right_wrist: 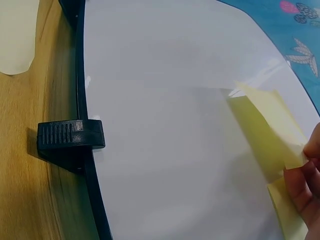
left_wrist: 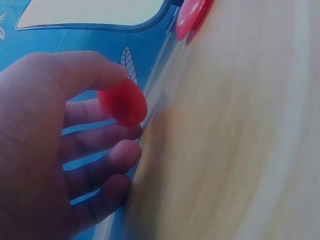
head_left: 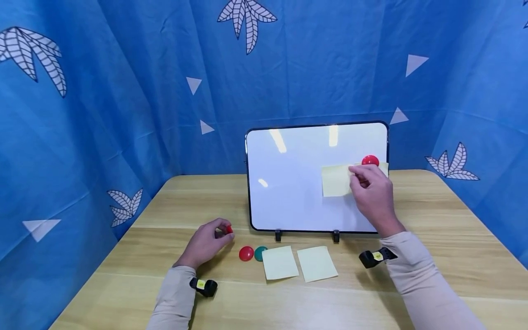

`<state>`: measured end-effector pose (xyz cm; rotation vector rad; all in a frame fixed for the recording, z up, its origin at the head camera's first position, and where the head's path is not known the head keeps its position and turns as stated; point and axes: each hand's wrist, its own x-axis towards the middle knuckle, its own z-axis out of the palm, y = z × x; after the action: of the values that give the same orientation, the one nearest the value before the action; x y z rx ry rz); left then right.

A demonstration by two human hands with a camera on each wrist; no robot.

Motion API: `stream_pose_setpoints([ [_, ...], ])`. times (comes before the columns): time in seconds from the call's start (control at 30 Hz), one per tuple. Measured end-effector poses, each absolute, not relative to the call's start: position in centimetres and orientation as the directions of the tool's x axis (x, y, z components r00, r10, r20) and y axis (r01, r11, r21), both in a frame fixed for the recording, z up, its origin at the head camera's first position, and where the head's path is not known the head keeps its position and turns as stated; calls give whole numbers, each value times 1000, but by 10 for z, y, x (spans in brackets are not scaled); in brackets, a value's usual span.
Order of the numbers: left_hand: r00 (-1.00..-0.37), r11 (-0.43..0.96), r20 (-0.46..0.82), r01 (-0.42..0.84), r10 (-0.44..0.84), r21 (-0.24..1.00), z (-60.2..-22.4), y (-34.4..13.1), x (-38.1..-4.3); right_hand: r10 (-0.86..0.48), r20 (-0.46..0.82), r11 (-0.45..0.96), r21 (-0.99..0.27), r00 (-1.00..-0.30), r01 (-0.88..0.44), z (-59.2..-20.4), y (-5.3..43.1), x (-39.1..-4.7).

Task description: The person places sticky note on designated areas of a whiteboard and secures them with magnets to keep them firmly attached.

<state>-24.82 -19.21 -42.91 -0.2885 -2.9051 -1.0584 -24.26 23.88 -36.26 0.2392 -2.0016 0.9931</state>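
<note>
At about three o'clock on the whiteboard (head_left: 284, 192), taking twelve as away from the person, the right hand (head_left: 373, 190) pinches a yellow note (head_left: 335, 181) near its two-o'clock corner, thumb and fingertips together. The right wrist view adds what the head view flattens: part of this note stands off the board, above its shadow. At three o'clock from it is a pinned note (head_left: 384, 168), partly hidden by the hand, with a red pinning magnet (head_left: 370, 160) at its top.

At eight o'clock from the board, the left hand (head_left: 204, 240) pinches a red held magnet (left_wrist: 125, 102); the left wrist view shows its round face, the head view just a sliver. The other fingers curve loosely.

White board face stretches from the pinched note to the nine-o'clock edge. At four o'clock from the left hand lie a loose red magnet (head_left: 246, 253), a green magnet (head_left: 260, 253) just beside it, then two table notes (head_left: 280, 263) with a narrow gap between. Black feet (head_left: 336, 236) grip the board's six-o'clock edge. Blue curtain (head_left: 321, 68) hangs around the wood-grained table (head_left: 123, 293).
</note>
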Motion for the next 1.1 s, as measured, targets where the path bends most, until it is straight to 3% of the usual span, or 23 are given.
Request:
stream_pose_setpoints([
  [0.73,-979,761,123,204,163,616,-429,-188,-247,221,757,664,-579,-616,-473,-364,231,-246],
  [1.1,-974,657,91,208,207,724,-423,-173,-240,258,786,650,-571,-562,-501,-368,227,-248],
])
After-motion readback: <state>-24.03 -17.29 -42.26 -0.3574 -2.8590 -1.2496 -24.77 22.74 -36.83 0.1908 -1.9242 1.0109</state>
